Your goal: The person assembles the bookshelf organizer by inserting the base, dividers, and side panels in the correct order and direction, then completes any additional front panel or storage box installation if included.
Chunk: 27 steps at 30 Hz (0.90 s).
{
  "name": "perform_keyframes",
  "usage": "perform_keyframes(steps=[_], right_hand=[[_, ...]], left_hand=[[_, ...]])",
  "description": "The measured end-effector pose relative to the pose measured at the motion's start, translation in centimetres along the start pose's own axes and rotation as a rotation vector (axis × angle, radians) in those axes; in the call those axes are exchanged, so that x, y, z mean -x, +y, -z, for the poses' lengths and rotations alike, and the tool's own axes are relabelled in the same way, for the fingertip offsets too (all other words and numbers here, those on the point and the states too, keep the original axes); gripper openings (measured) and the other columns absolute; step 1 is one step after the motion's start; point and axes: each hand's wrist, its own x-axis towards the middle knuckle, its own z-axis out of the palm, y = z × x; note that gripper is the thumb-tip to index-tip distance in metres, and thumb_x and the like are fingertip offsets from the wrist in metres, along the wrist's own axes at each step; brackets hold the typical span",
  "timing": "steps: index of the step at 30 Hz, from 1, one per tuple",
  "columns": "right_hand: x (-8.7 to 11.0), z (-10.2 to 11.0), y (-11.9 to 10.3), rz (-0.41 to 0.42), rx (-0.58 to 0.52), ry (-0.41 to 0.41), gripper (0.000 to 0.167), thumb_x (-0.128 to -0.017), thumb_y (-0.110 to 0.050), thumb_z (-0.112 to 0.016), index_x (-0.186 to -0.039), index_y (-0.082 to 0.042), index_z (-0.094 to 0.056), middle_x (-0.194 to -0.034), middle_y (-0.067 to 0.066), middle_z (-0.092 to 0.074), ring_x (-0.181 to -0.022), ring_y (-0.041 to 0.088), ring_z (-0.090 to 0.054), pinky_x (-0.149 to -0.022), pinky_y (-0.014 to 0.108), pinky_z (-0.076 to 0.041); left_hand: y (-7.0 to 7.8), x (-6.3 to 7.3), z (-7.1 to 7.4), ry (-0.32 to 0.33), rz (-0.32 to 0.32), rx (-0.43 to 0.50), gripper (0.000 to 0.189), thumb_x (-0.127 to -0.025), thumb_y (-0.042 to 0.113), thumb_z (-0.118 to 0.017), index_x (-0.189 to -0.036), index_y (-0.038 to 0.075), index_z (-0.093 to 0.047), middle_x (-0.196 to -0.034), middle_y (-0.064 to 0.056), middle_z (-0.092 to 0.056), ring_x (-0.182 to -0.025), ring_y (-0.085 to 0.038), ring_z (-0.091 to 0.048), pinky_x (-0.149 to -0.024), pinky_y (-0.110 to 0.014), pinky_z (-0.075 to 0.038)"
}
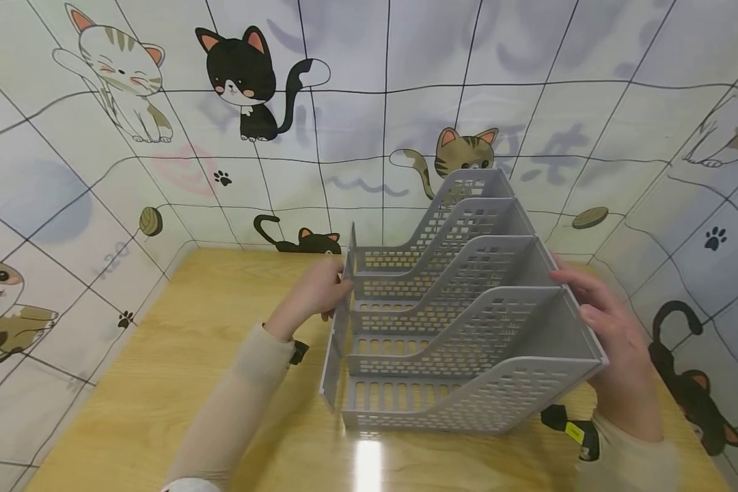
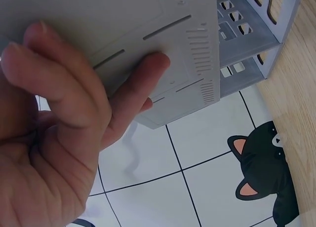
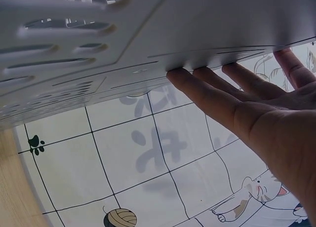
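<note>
A grey plastic file organizer (image 1: 418, 348) with perforated sloping dividers and several compartments stands on the table in the head view. Along its low left side is a thin upright grey panel (image 1: 338, 348), with a narrow gap at the near end. My left hand (image 1: 316, 290) touches the panel's outer face; the left wrist view shows one extended finger (image 2: 143, 81) against its slotted surface, the others bent. On the tall right side, my right hand (image 1: 615, 335) rests with its thumb near the top edge. Its fairly straight fingers (image 3: 207, 91) touch the outer wall in the right wrist view.
The light wood table (image 1: 221, 328) meets a cloth backdrop (image 1: 357, 123) printed with cats and grid lines behind and at both sides. Black wrist devices (image 1: 587, 437) sit by the sleeves.
</note>
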Motion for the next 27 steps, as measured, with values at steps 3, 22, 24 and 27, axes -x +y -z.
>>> perform_keyframes(steps=[3, 22, 24, 27], right_hand=[[-0.2, -0.5, -0.1, -0.021, 0.012, 0.009, 0.050, -0.103, 0.000, -0.025, -0.150, 0.006, -0.042, -0.170, 0.012, -0.025, -0.147, 0.031, -0.037, -0.095, 0.031, -0.055], [-0.2, -1.9, -1.9, -0.176, 0.169, 0.105, 0.047, -0.110, -0.016, -0.030, -0.149, 0.007, -0.044, -0.172, 0.006, -0.021, -0.156, 0.033, -0.023, -0.099, 0.023, -0.047], [-0.3, -2.0, -2.0, -0.176, 0.167, 0.102, 0.048, -0.110, -0.016, -0.030, -0.150, 0.007, -0.044, -0.172, 0.005, -0.020, -0.155, 0.033, -0.023, -0.098, 0.024, -0.047], [-0.2, -2.0, -2.0, -0.189, 0.174, 0.108, 0.048, -0.109, -0.017, -0.031, -0.150, 0.005, -0.044, -0.172, 0.002, -0.020, -0.155, 0.033, -0.024, -0.097, 0.025, -0.049]], left_hand=[[-0.1, 0.4, 0.2, 0.008, 0.017, -0.001, 0.022, -0.100, 0.007, -0.050, -0.078, 0.004, -0.051, -0.046, -0.006, -0.056, -0.034, -0.017, -0.054, -0.042, -0.028, -0.044], [0.3, 0.6, -0.5, 0.013, 0.017, 0.011, 0.020, -0.101, 0.010, -0.049, -0.083, 0.003, -0.056, -0.048, -0.006, -0.058, -0.045, -0.033, -0.064, -0.039, -0.026, -0.038], [0.1, 0.6, -0.6, 0.020, 0.009, 0.018, 0.021, -0.101, 0.011, -0.049, -0.084, 0.004, -0.057, -0.047, -0.006, -0.057, -0.046, -0.035, -0.065, -0.040, -0.026, -0.037], [0.0, 0.6, -0.9, 0.031, 0.001, 0.009, 0.021, -0.103, 0.012, -0.048, -0.086, 0.002, -0.058, -0.046, -0.005, -0.057, -0.044, -0.032, -0.064, -0.040, -0.026, -0.036]])
